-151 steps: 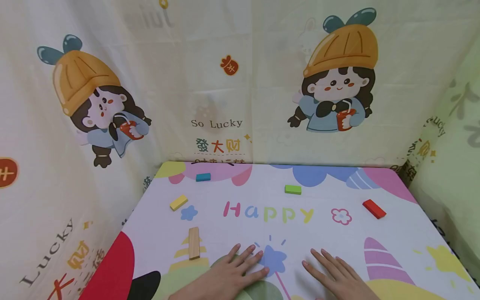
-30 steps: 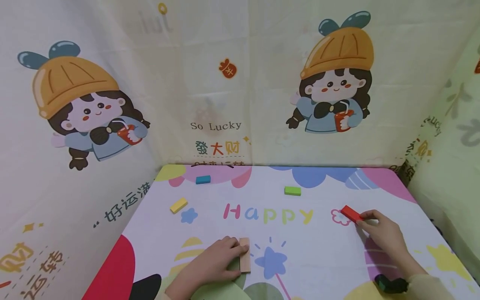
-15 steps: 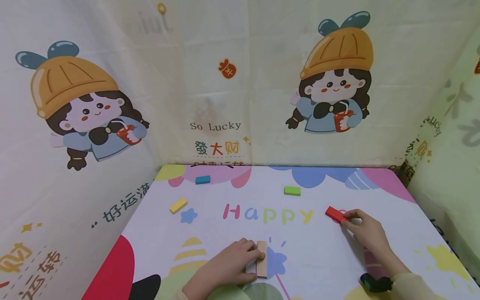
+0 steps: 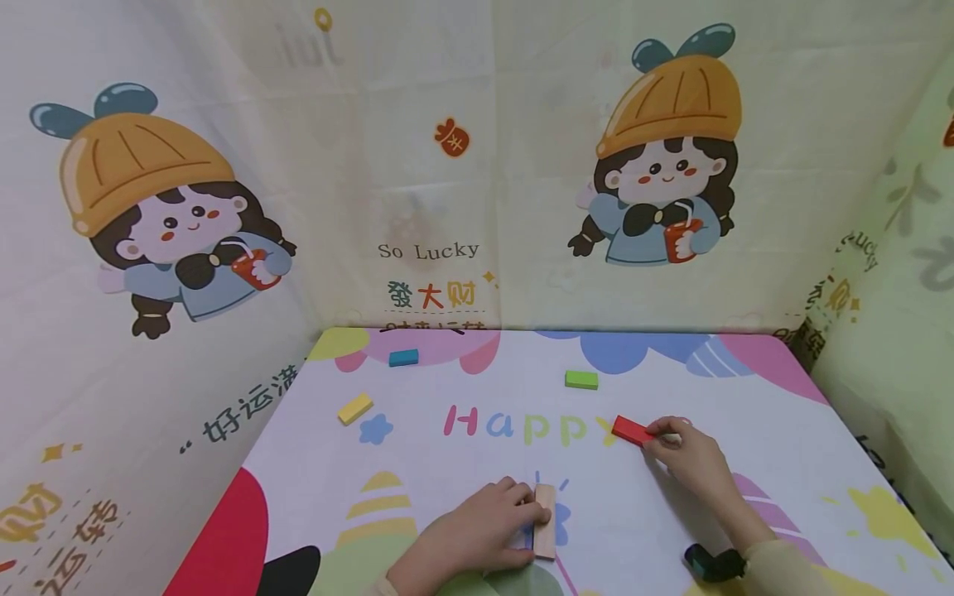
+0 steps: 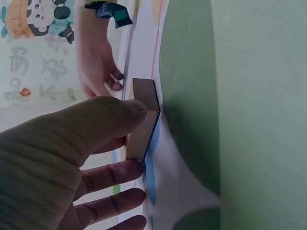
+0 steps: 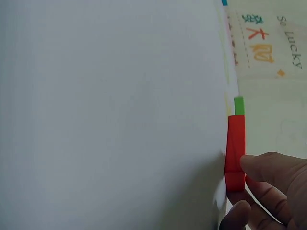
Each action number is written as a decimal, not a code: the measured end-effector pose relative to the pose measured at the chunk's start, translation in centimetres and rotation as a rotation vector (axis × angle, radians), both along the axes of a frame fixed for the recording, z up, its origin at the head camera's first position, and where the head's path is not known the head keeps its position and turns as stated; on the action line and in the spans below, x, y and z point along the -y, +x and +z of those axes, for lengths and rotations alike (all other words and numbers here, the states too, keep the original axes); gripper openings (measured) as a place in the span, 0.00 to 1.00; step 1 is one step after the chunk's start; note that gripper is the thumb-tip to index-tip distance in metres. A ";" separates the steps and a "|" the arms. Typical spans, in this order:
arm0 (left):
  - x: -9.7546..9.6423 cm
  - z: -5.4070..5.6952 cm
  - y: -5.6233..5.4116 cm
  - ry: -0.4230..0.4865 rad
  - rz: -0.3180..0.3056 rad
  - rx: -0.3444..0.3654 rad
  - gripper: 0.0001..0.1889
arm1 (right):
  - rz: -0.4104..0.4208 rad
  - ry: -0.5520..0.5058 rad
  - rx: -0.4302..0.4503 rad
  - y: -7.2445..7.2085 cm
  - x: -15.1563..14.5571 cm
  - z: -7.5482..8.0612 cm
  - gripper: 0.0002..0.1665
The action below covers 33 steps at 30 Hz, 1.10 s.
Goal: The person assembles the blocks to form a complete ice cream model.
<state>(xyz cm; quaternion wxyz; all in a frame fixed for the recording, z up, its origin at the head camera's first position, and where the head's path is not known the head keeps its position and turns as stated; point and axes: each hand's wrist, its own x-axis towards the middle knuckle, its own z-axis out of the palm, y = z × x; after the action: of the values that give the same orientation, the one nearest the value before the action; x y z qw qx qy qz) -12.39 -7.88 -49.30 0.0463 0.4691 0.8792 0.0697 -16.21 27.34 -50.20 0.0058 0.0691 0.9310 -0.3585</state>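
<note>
My left hand (image 4: 488,526) grips a plain wooden block (image 4: 545,521) low over the blue star print near the front of the table. In the left wrist view the thumb lies on one side of the wooden block (image 5: 144,124) and fingers on the other. A red block (image 4: 631,430) is pinched by one end in my right hand (image 4: 693,459), over the last letter of the printed word. The right wrist view shows the red block (image 6: 235,151) between thumb and fingers, with the green block (image 6: 239,105) beyond it.
A green block (image 4: 581,380) lies behind the printed word. Toward the back left are a blue block (image 4: 403,358) and a yellow block (image 4: 355,409). Patterned cloth (image 4: 537,207) hangs behind and at both sides of the table (image 4: 462,381). A dark wrist device (image 4: 714,564) sits at the right sleeve.
Both hands took hold of their blocks since the oldest frame. The left hand has carried the wooden block rightward, and the right hand has brought the red block leftward. The other blocks stayed put.
</note>
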 end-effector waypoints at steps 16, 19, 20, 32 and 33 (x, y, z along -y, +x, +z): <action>-2.2 -0.4 0.4 -0.034 0.021 0.005 0.23 | 0.046 -0.034 0.019 -0.1 6.1 -0.7 0.14; -2.3 -0.5 0.5 -0.033 0.026 0.006 0.24 | 0.072 -0.014 -0.001 0.2 7.0 -0.8 0.13; -2.4 -0.5 0.5 -0.033 0.027 0.008 0.24 | 0.077 -0.007 -0.005 0.4 7.2 -0.9 0.12; -2.2 -0.8 0.2 0.104 0.117 0.151 0.25 | 0.115 -0.049 0.011 1.2 8.5 -0.7 0.11; -2.2 -0.9 0.1 0.150 0.140 0.192 0.25 | 0.112 -0.074 0.019 1.3 8.4 -0.6 0.12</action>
<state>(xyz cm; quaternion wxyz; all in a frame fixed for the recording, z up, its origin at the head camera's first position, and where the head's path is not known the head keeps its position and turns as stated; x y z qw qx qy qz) -12.31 -5.71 -50.19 0.0900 0.4001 0.8935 0.1828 -14.96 18.96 -50.83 0.0374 0.0199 0.9194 -0.3909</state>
